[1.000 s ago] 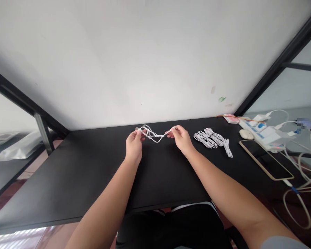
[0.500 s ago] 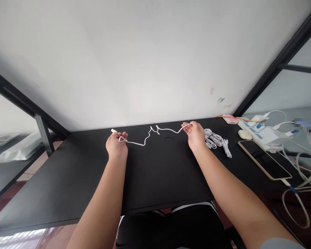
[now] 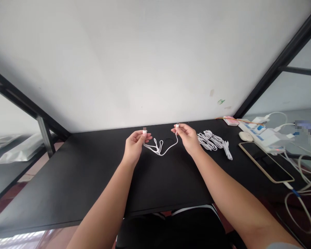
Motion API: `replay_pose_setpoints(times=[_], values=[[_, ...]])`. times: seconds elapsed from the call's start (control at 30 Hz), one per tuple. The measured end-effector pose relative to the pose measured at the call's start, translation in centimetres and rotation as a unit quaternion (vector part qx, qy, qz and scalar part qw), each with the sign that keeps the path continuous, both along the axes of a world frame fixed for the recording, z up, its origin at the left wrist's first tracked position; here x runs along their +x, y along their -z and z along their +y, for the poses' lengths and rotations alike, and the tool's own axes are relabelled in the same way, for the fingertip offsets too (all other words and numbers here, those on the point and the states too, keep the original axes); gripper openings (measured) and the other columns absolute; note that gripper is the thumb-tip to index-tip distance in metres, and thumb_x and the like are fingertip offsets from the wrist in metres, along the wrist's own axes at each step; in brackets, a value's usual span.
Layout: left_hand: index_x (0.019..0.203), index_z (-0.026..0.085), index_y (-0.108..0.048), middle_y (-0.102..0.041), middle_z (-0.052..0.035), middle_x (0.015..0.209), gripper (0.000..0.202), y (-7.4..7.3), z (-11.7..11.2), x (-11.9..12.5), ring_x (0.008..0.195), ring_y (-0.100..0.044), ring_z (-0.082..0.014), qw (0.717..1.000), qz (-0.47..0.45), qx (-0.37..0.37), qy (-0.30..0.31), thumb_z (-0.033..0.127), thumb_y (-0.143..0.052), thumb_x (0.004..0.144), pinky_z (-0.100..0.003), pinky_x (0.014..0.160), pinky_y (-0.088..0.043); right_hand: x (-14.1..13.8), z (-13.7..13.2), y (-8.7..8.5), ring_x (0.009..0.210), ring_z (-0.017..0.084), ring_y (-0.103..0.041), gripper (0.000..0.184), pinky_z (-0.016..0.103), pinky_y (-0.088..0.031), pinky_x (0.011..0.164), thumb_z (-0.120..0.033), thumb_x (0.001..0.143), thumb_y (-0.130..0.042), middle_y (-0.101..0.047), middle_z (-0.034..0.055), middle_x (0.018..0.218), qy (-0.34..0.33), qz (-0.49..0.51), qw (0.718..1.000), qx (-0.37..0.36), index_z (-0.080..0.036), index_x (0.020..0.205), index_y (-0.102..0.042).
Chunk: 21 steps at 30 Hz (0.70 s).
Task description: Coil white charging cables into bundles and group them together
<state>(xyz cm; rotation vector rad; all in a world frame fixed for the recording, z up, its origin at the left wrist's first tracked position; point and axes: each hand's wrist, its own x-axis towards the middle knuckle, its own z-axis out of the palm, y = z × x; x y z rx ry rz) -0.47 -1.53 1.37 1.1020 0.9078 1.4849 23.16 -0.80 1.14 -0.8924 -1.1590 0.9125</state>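
A white USB cable (image 3: 161, 154) hangs slack between my two hands, with a loop in its middle over the black desk. My left hand (image 3: 135, 144) pinches one end, and a USB plug (image 3: 144, 130) points up from its fingertips. The other end is pinched in my right hand (image 3: 188, 137), where a small white connector (image 3: 177, 126) sticks up past thumb and finger. Just right of that hand lies a coiled bundle of white cables (image 3: 214, 140). A thin black tie (image 3: 169, 140) rests on the desk behind the slack cable.
The black desk (image 3: 98, 180) runs along a white wall. At the right are a phone (image 3: 265, 162) on a charging cable, a white mouse-shaped case (image 3: 246, 136), a power strip (image 3: 254, 131) with several chargers, and a pink box (image 3: 230, 120). Black metal posts (image 3: 45, 131) frame both sides.
Both hands have come closer together, the left moving right and the right moving slightly left. The cable between them has gone from stretched out to drooping, and both ends now point up.
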Motion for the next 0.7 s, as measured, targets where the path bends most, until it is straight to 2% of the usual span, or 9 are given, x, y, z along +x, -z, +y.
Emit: replay_pose_setpoints(times=[0.1, 0.23, 0.7], values=[[0.098, 0.016, -0.067, -0.079, -0.0104, 0.095, 0.031, -0.1, -0.6, 0.6, 0.09, -0.076, -0.0215, 0.999, 0.021, 0.014, 0.047, 0.04, -0.079, 0.083, -0.036, 0.089, -0.056, -0.6, -0.7, 0.1, 0.088, 0.02, -0.075, 0.029, 0.037, -0.058, 0.087, -0.049, 0.085, -0.075, -0.079, 0.0045, 0.088, -0.05, -0.063, 0.997, -0.01, -0.024, 0.1, -0.075], [0.1, 0.016, -0.065, -0.08, -0.0109, 0.098, 0.031, -0.3, -0.8, 0.8, 0.096, -0.076, -0.0235, 0.997, 0.036, 0.017, 0.066, 0.04, -0.078, 0.084, -0.042, 0.098, -0.054, -0.9, -1.1, 0.1, 0.093, 0.023, -0.076, 0.031, 0.039, -0.058, 0.088, -0.051, 0.086, -0.073, -0.08, 0.0067, 0.094, -0.078, -0.092, 0.992, -0.018, -0.023, 0.101, -0.074], [0.095, 0.015, -0.063, -0.079, -0.015, 0.098, 0.039, -0.4, -1.0, 1.2, 0.095, -0.077, -0.0268, 0.997, 0.031, 0.004, 0.066, 0.045, -0.082, 0.078, -0.046, 0.098, -0.056, -1.0, -1.2, 0.0, 0.093, 0.022, -0.077, 0.036, 0.035, -0.06, 0.083, -0.053, 0.084, -0.074, -0.08, 0.0085, 0.096, -0.08, -0.092, 0.992, -0.036, -0.021, 0.1, -0.074]])
